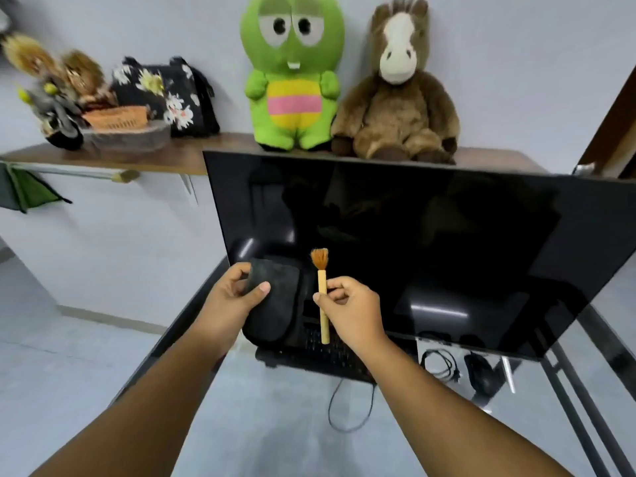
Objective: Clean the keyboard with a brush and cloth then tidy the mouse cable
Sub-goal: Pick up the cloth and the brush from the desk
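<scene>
My left hand (234, 294) grips a dark grey cloth (275, 301) that hangs down in front of the screen. My right hand (351, 304) pinches a small wooden brush (322, 297), held upright with its orange bristles on top. Both are raised above the black keyboard (330, 356), which lies on the glass desk, partly hidden behind my hands. To the right lie the black mouse (481, 373) and a loose coil of its cable (440, 364). Another cable loop (347, 407) hangs below the keyboard.
A large dark monitor (430, 242) stands right behind the keyboard. The glass desk (192, 318) has black metal legs at the right. A wooden shelf (148, 153) above carries a green plush (292, 74), a brown horse plush (395, 91), a floral bag and ornaments.
</scene>
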Demonstrator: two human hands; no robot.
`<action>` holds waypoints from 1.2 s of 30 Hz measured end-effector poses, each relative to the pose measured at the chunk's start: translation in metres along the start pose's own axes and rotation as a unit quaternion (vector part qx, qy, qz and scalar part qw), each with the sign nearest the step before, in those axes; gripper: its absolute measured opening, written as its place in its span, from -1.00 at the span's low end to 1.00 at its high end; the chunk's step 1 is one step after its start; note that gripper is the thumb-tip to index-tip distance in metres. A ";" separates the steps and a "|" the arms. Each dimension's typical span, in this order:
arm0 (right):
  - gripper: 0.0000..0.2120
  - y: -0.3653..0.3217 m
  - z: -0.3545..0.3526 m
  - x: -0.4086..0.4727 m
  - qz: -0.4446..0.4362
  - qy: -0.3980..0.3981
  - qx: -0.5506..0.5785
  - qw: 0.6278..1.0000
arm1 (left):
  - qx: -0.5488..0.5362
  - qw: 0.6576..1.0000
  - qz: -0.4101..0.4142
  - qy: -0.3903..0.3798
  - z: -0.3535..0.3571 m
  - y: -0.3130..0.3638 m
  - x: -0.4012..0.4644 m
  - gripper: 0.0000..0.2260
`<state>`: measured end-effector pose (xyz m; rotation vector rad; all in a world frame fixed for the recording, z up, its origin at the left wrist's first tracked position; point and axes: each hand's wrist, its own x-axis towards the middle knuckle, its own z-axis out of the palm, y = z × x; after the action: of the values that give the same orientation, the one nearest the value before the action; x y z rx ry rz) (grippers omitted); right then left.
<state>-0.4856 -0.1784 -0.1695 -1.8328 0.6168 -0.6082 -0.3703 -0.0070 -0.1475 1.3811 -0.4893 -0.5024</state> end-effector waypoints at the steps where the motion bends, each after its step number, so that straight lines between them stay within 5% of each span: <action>1: -0.91 -0.011 -0.001 0.006 -0.009 0.001 -0.002 1.000 | -0.001 1.000 0.005 0.002 0.000 0.012 0.005 -0.84; 18: -0.88 -0.234 0.100 0.173 -0.157 0.105 0.002 0.982 | -0.080 0.991 0.104 -0.040 -0.151 0.210 0.173 -0.68; 29: -0.74 -0.263 0.170 0.284 -0.010 0.066 -0.199 0.978 | -0.071 0.996 -0.013 -0.061 -0.187 0.215 0.288 -0.54; 34: -0.78 -0.262 0.179 0.302 0.079 0.025 -0.242 0.967 | 0.012 0.998 -0.053 -0.033 -0.188 0.199 0.325 -0.47; 36: -0.83 -0.258 0.181 0.309 0.093 0.025 -0.228 0.969 | 0.126 0.991 -0.036 -0.026 -0.194 0.192 0.340 -0.39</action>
<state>-0.1046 -0.1814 0.0539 -2.1535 1.0156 -0.4083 0.0273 -0.0345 0.0299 1.6351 -0.5610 -0.5507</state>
